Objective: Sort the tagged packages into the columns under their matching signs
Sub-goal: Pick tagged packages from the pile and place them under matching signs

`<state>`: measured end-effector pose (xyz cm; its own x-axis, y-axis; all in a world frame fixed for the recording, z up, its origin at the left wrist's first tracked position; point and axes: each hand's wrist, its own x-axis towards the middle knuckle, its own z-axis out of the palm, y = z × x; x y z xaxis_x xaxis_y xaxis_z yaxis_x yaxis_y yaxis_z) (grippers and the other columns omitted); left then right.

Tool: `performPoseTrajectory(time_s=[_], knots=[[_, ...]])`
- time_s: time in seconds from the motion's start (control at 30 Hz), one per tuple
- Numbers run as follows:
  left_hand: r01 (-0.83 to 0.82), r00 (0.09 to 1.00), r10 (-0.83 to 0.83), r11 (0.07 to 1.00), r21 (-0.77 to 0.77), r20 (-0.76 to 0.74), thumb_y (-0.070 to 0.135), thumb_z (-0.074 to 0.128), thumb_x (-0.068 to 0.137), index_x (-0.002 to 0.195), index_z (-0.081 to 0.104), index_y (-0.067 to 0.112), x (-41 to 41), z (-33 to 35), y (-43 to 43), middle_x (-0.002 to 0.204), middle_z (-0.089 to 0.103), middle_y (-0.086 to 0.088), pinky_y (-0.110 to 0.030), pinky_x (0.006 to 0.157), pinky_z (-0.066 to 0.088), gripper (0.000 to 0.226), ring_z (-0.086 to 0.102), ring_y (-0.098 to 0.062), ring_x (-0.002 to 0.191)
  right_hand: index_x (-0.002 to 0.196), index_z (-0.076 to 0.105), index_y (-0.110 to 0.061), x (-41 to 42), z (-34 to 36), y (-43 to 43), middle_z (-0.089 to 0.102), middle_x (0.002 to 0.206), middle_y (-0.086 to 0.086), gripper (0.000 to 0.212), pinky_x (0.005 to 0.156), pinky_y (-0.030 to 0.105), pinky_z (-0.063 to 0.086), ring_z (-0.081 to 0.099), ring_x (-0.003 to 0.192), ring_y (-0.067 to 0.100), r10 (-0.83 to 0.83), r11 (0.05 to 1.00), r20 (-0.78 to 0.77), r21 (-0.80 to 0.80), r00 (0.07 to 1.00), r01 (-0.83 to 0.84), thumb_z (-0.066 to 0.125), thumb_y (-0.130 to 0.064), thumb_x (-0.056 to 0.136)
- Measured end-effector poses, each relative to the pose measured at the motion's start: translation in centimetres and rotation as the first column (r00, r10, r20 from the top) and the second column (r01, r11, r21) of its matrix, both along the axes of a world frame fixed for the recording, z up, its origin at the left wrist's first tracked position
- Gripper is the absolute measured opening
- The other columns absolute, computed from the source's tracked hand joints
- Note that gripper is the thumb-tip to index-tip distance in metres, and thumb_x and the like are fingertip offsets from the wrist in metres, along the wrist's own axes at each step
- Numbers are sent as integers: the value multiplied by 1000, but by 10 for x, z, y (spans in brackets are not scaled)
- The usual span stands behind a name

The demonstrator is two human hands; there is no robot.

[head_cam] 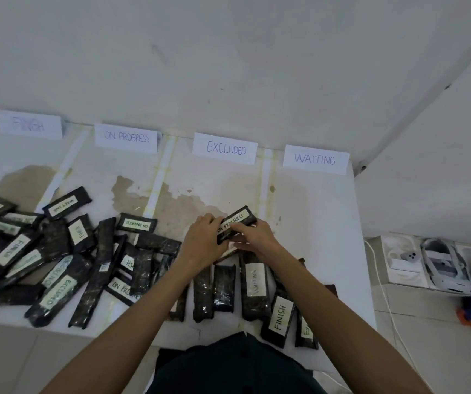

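our left hand, right hand | fingers of both grasping ON PROGRESS package | EXCLUDED sign beyond fingers

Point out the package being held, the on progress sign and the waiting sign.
Held package (232,222): head view, on its white tag.
On progress sign (127,137): head view, middle of the paper.
Waiting sign (315,159): head view, middle of the paper.

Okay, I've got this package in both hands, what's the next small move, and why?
The package your left hand and right hand hold reads ON PROGRESS, but it is under the EXCLUDED sign. Probably shift it left, into the column under the ON PROGRESS sign.
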<state>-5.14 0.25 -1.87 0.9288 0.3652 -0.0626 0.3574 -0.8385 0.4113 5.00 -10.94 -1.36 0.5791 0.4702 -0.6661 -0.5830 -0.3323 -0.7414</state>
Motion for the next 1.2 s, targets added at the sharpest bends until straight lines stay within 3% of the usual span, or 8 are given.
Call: performPoseTrajectory(time_s=[0.13, 0.43, 0.6, 0.7, 0.83, 0.93, 1.03, 1.2], knots=[[5, 998, 0, 998, 68, -64, 25, 61, 82, 128, 47, 10, -24, 12, 45, 113, 52, -11, -40, 81, 48, 51, 51, -29, 98, 121, 45, -14, -6, 10, 28, 62, 110, 9, 43, 72, 34, 59, 70, 85, 23, 61, 994, 190, -103, 980, -42, 67, -20, 85], [-48, 981, 72, 990, 130, -182, 9, 60, 83, 134, 41, 14, -72, 22, 172, 127, 48, -9, -42, 91, 40, 55, 49, -30, 112, 109, 55, -20, -47, 17, 133, 56, 108, 0, 28, 84, 38, 53, 62, 99, 22, 413, 905, 387, -273, 825, -325, 63, -27, 83], [-53, 982, 72, 993, 110, -177, -4, 60, 77, 131, 42, 8, -78, 14, 247, 121, 39, -17, -46, 70, 52, 58, 56, -37, 83, 116, 57, -15, -61, 13, 191, 55, 115, 1, 33, 84, 25, 38, 50, 105, 12, 507, 861, 464, -318, 726, -398, 61, -21, 84], [-22, 981, 44, 993, 116, -187, -5, 58, 80, 132, 43, 3, -70, 4, 287, 117, 40, -19, -41, 67, 50, 54, 53, -33, 78, 116, 57, -14, -56, 9, 224, 54, 121, 6, 34, 87, 25, 37, 51, 112, 15, 513, 857, 488, -340, 706, -388, 61, -18, 83], [-4, 985, 37, 981, 193, -171, 4, 61, 81, 132, 44, 8, -46, -12, 332, 119, 45, -18, -42, 83, 41, 53, 50, -35, 100, 117, 57, -14, -42, 0, 265, 51, 121, 9, 34, 87, 24, 35, 51, 114, 19, 519, 850, 514, -389, 682, -354, 60, -18, 84], [10, 989, 23, 974, 225, -145, 4, 62, 80, 128, 49, 9, -23, -24, 355, 117, 48, -19, -45, 85, 39, 51, 46, -38, 103, 118, 56, -15, -26, -11, 289, 51, 121, 9, 35, 87, 25, 39, 53, 111, 20, 525, 844, 522, -421, 672, -332, 60, -19, 84], [34, 990, -5, 978, 205, -141, 1, 64, 77, 126, 52, 8, 4, -40, 370, 116, 49, -21, -47, 82, 40, 51, 47, -40, 101, 125, 53, -14, -11, -25, 307, 50, 130, 9, 41, 99, 32, 42, 51, 118, 22, 544, 832, 537, -446, 644, -330, 58, -17, 85], [32, 990, -12, 990, 139, -140, -4, 59, 78, 133, 46, 9, 37, -68, 384, 123, 44, -21, -44, 83, 39, 58, 44, -39, 106, 143, 35, -13, 6, -48, 328, 33, 150, 7, 57, 108, 38, 35, 34, 134, 26, 659, 748, 569, -565, 492, -349, 53, -16, 89]])
